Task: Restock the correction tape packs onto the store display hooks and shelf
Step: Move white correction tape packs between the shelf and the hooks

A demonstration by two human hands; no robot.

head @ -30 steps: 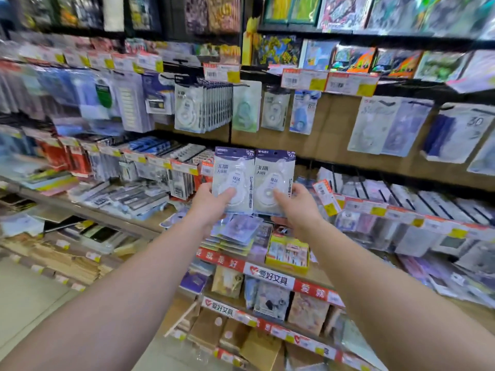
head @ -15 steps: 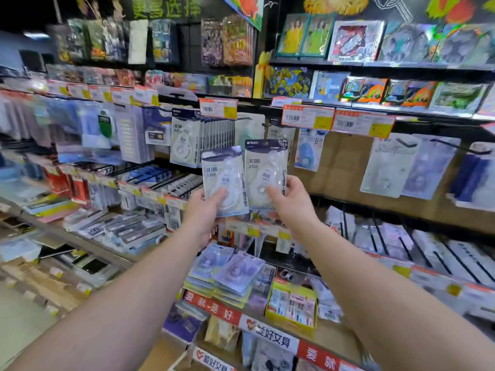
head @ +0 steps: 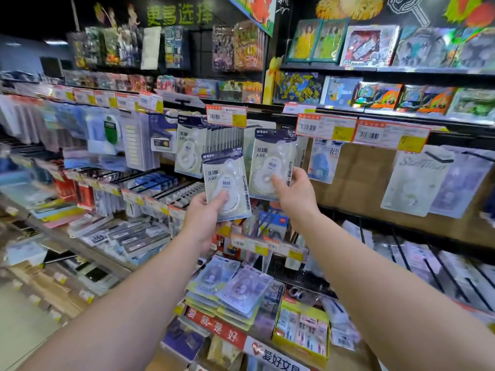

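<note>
I hold two white correction tape packs with dark blue headers up before the hook wall. My left hand [head: 206,212] pinches the lower pack [head: 226,180] at its bottom, thumb on the front. My right hand [head: 293,192] grips the higher pack [head: 270,159], lifted close to the hook under an orange price tag [head: 226,116]. A row of matching packs [head: 191,145] hangs on the hook just to the left. Several purple-tinted tape packs [head: 230,285] lie stacked on the shelf below my hands.
A blue tape pack [head: 322,162] and pale packs [head: 417,180] hang to the right on the brown back panel. Price tags [head: 326,127] line the rail above. Pens and boxed stationery [head: 139,236] fill the sloped shelves at left; a yellow box [head: 301,333] sits below.
Both hands rose with their packs from shelf height to the hooks. The right pack has moved up and apart from the left one, nearer the hook; my view tilted upward.
</note>
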